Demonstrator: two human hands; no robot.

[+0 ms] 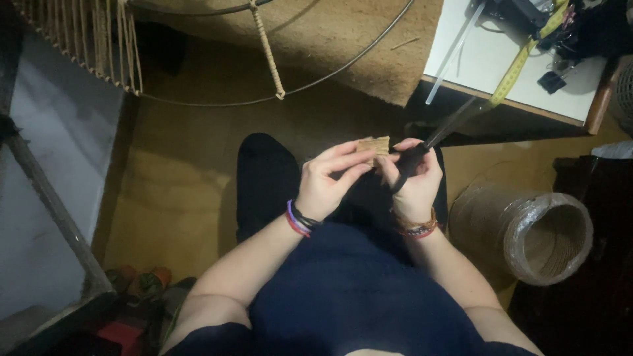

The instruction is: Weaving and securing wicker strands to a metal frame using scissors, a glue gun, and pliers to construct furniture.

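At the centre of the frame, above the lap, the left hand (328,181) pinches a small tan bundle of cord (374,145) between thumb and fingertips, holding it up just left of the other hand. The right hand (414,178) is closed around the dark handles of what seems to be a pair of scissors (440,134), blades slanting toward the upper right. A white worktop (491,62) in the upper right carries a yellow tape measure (521,62). A plastic-wrapped cardboard roll (535,231) lies at the right, and a wire lampshade frame (267,53) sits at the top.
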